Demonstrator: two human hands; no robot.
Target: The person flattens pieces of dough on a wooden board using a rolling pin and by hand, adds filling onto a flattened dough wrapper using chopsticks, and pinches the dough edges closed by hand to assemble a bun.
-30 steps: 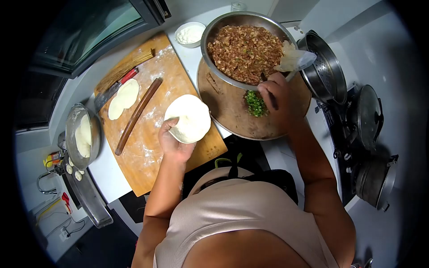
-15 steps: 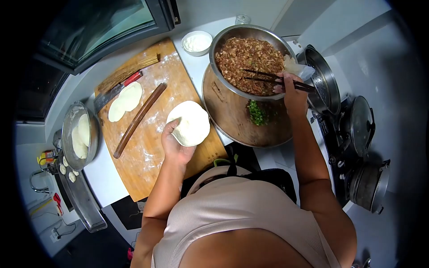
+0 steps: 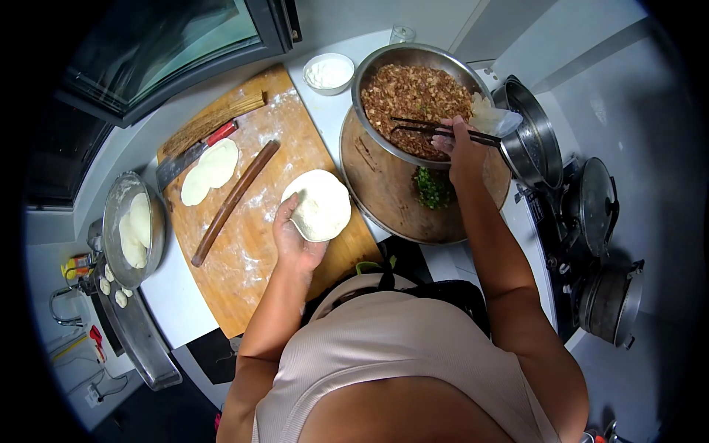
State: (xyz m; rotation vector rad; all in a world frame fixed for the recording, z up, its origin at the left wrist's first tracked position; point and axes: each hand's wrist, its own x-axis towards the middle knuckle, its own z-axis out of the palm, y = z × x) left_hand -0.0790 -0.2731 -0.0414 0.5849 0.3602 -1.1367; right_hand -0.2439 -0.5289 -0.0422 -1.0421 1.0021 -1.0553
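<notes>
A round dough wrapper [image 3: 322, 207] lies across my left hand [image 3: 297, 240], my thumb on its near left edge. My right hand [image 3: 463, 153] grips dark chopsticks [image 3: 484, 137], whose tips are over the meat filling [image 3: 413, 92] in the steel bowl [image 3: 360, 100]. That bowl rests on a round chopping board [image 3: 384, 199], beside chopped green onion [image 3: 432, 189]. On the floured wooden board [image 3: 255, 240] are a rolling pin [image 3: 235, 203], flat dough pieces [image 3: 210, 171], a red-handled knife [image 3: 181, 164] and a straw brush [image 3: 210, 123].
A small bowl of white flour [image 3: 329, 74] stands behind the boards. At the left are a bowl with dough [image 3: 134, 229] and a metal tray [image 3: 148, 347]. Steel pans [image 3: 539, 140], a lidded pan [image 3: 595, 207] and a pot [image 3: 611, 303] are on the right.
My right hand has brought the chopsticks from the bowl's near rim to over the filling, their tips now pointing left. The wrapper stays in my left hand. The camera view has shifted slightly.
</notes>
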